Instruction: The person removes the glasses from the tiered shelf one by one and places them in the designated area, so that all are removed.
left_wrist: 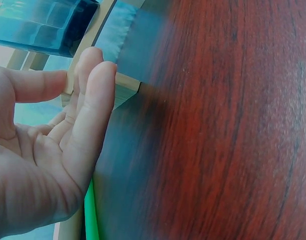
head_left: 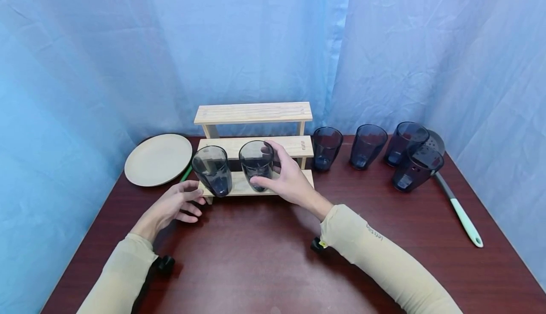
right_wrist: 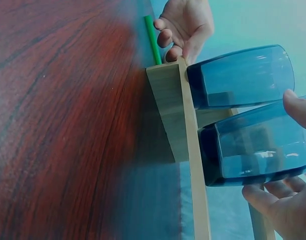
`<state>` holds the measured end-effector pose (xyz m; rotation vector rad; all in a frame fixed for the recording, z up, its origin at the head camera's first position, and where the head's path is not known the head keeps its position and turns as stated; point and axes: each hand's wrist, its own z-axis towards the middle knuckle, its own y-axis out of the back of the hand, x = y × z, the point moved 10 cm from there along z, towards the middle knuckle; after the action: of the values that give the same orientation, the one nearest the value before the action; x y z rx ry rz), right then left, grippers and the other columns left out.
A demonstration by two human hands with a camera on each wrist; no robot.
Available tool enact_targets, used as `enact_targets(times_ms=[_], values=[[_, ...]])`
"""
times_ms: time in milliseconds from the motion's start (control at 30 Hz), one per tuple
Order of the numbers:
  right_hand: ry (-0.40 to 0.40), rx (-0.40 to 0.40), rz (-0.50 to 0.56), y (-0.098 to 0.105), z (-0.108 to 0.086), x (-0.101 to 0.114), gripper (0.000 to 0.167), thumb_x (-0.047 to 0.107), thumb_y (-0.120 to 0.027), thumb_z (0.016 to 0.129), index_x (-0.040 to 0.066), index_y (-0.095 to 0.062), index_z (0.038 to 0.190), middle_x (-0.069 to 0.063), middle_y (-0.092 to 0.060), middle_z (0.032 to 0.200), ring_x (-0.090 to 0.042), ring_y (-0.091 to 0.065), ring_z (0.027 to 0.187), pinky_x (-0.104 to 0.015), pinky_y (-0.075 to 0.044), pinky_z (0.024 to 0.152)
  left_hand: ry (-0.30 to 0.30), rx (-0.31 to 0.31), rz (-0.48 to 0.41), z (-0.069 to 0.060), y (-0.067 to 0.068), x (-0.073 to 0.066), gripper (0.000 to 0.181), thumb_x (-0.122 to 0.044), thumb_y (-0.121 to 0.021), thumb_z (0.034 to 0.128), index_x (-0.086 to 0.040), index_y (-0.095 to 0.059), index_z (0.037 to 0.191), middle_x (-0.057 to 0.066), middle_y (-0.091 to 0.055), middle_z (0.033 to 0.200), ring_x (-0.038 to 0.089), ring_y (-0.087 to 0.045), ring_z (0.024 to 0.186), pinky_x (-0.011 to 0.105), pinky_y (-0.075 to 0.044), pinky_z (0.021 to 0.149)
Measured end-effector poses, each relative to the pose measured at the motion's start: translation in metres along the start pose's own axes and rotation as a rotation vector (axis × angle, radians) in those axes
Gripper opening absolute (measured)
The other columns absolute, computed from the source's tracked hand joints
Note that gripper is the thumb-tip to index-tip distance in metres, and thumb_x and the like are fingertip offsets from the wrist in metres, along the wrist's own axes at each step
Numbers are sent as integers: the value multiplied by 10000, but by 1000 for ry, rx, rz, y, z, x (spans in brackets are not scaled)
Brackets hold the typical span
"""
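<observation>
A three-step wooden shelf (head_left: pixel 253 113) stands at the back of the table. On its lowest step, at the left, is a dark tinted drinking glass (head_left: pixel 212 169). Beside it, a second such glass (right_wrist: pixel 265 145) has its base at the same step. My right hand (head_left: pixel 292 179) grips this second glass, thumb on the near side and fingers round the right. My left hand (head_left: pixel 172 207) is at the step's left end, fingers loosely bent and holding nothing. Its thumb and fingertips (left_wrist: pixel 103 75) are close to the step's edge; I cannot tell whether they touch it.
Right of the shelf stand several more tinted glasses (head_left: pixel 368 146). Behind them lies a slotted spatula with a pale green handle (head_left: pixel 467 221). A beige plate (head_left: pixel 159 160) is at the back left, with a green stick (head_left: pixel 186 174) by it. Blue curtains (head_left: pixel 256 44) surround the table.
</observation>
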<state>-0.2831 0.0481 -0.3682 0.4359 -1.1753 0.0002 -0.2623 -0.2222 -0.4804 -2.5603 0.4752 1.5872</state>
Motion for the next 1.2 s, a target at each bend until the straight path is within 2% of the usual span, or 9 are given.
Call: enact_targets(times_ms=[200, 333, 500, 633, 767, 867, 1000, 1200], values=[[-7, -9, 39, 2, 0, 0, 914, 240, -910, 782, 193, -381, 1526, -6, -558, 1385, -126, -532, 1283, -328, -474, 1047, -2, 2, 1, 1, -1, -1, 575, -260, -577, 1041, -34, -309, 1497, 152, -634, 1040, 196, -675, 688, 378, -614, 620], [-18, -16, 83, 6, -3, 0, 901, 225, -920, 768, 207, -412, 1512, 7, -555, 1386, -149, -557, 1262, -372, -479, 1047, 4, 4, 1, 1, -2, -1, 576, -265, -583, 1038, -37, -315, 1494, 158, -634, 1051, 200, -678, 696, 382, -615, 624], [-53, -30, 79, 23, -14, 1, 895, 316, -910, 776, 281, -413, 1519, 55, -538, 1405, -152, -558, 1265, -413, -485, 1040, 10, 7, 8, 0, -3, -1, 583, -276, -589, 1036, -46, -318, 1497, 150, -636, 1051, 204, -677, 705, 391, -616, 634], [-66, -47, 68, 46, -22, 6, 894, 325, -911, 773, 317, -414, 1516, 48, -539, 1410, -175, -571, 1249, -397, -501, 1022, 11, 2, 18, -1, -1, -3, 578, -274, -586, 1037, -49, -317, 1497, 152, -633, 1055, 207, -676, 707, 397, -617, 642], [-68, -92, 18, 74, -33, 8, 916, 268, -917, 771, 270, -405, 1530, 12, -553, 1402, -191, -570, 1253, -391, -514, 1004, 12, -5, 17, -3, 1, -3, 571, -267, -583, 1039, -51, -320, 1498, 144, -633, 1042, 209, -677, 707, 404, -618, 647], [-69, -117, 16, 96, -43, 5, 921, 202, -911, 779, 219, -391, 1540, -36, -561, 1401, -215, -588, 1238, -391, -530, 980, 11, -6, 16, -3, 1, -3, 569, -262, -579, 1041, -50, -319, 1499, 146, -632, 1043, 209, -679, 705, 407, -618, 648], [-66, -159, 13, 125, -58, -2, 911, 110, -894, 788, 151, -382, 1540, -88, -567, 1400, -251, -625, 1192, -333, -558, 921, 11, -6, 13, -4, 1, -2, 570, -265, -580, 1041, -47, -317, 1498, 150, -631, 1047, 210, -679, 705, 408, -618, 650], [-110, -250, -48, 172, -83, -13, 894, 80, -877, 803, 158, -380, 1543, -112, -550, 1398, -218, -611, 1200, -242, -560, 876, 12, 0, 12, -4, 0, -1, 580, -276, -585, 1039, -52, -315, 1501, 148, -634, 1053, 216, -680, 713, 406, -618, 649]])
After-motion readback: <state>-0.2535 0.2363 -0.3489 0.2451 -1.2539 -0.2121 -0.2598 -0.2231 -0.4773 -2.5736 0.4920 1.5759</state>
